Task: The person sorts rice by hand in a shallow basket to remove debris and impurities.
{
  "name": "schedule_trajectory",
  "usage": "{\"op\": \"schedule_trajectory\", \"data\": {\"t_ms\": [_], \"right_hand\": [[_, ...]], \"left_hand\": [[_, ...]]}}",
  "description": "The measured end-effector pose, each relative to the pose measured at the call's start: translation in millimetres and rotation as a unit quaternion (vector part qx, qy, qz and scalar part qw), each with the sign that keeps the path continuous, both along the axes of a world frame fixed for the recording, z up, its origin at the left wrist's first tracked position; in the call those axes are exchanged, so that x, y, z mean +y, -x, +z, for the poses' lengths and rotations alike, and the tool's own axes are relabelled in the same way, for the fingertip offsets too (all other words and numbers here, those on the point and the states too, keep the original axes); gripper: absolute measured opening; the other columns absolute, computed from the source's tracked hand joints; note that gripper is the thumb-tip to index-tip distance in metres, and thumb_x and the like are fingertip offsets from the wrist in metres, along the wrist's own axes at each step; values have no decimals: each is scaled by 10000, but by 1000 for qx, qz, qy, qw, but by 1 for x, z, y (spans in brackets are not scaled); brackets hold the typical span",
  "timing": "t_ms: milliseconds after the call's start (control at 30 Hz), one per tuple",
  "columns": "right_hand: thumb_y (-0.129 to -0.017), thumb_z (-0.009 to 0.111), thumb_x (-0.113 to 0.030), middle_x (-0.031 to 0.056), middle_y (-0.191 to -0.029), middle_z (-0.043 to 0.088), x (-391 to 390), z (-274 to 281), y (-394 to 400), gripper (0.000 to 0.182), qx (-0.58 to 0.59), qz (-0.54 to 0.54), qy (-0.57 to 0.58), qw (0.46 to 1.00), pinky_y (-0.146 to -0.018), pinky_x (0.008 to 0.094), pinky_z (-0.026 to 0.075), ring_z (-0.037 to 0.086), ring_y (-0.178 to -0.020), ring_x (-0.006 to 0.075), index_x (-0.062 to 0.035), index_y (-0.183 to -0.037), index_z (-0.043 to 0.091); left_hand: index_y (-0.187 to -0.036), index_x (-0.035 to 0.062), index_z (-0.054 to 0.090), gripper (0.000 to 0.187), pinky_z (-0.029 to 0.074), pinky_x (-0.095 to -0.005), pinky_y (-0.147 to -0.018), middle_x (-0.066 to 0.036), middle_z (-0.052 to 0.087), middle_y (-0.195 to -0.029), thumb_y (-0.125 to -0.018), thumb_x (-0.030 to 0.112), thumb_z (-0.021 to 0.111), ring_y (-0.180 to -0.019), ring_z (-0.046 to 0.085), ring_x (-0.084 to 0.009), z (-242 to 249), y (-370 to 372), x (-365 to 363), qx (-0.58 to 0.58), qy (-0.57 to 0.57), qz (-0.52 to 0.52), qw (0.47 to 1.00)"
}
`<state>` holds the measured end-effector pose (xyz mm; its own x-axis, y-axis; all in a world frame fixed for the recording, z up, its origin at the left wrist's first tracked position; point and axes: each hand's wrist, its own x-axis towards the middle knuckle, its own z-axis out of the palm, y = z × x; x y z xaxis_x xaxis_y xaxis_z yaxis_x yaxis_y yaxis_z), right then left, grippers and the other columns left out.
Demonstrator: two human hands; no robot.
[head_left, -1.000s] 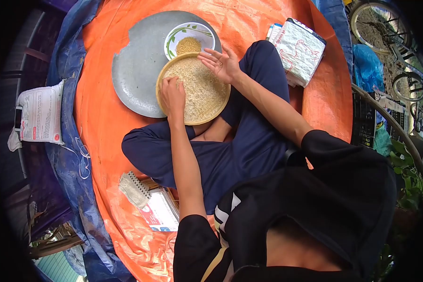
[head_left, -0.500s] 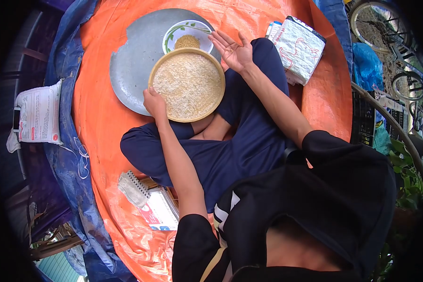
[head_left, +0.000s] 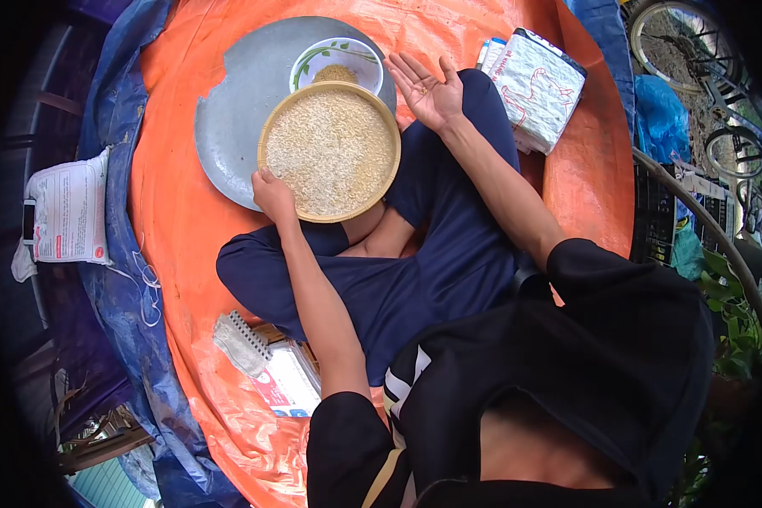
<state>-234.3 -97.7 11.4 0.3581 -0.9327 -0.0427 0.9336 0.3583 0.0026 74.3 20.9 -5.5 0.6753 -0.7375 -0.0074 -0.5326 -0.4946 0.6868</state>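
Observation:
My left hand grips the lower left rim of a round winnowing tray, thumb on the edge. A layer of pale, rice-like grain covers the tray's bottom. My right hand is held palm up to the right of the tray, fingers stretched out, with a few small grains on the palm. Behind the tray is a white bowl with a green leaf pattern. It holds a heap of brownish grain, partly hidden by the tray's rim.
A broken-edged grey round sheet lies under the bowl on the orange tarp. A folded printed sack is at the right. A spiral notebook and papers lie by my left knee; a white bag is farther left.
The tray and my left hand have shifted slightly left, and the grain has spread differently in it. My right hand has moved a little to the right, still palm up.

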Motion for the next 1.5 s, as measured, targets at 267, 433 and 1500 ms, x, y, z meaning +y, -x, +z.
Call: {"op": "schedule_trajectory", "data": {"t_ms": [267,433,1500], "right_hand": [[-940,463,-493,287,-1488,316,2,8,-4,803,97,2,3,995,-1176,435,284,308,-1399,401,133,-1416,301],[-963,252,-626,239,-1486,361,-24,7,-24,838,267,27,52,962,-1183,427,221,310,-1408,345,51,-1452,314],[-890,586,-196,184,-1047,687,16,-23,-43,276,831,-74,245,494,-896,404,502,649,-1016,330,-17,-1076,683]], "left_hand": [[-999,-46,592,340,446,-493,-779,-260,643,-932,-1004,254,433,-896,598,-448,-5,-25,4,-33,4,-36,999],[-1001,-55,583,345,446,-492,-770,-262,639,-918,-1005,257,436,-885,599,-445,13,-35,12,-22,-12,-16,1000],[-1023,-23,614,381,468,-479,-787,-242,663,-919,-983,330,476,-902,626,-423,-35,-8,-8,52,-61,-61,995]]}}
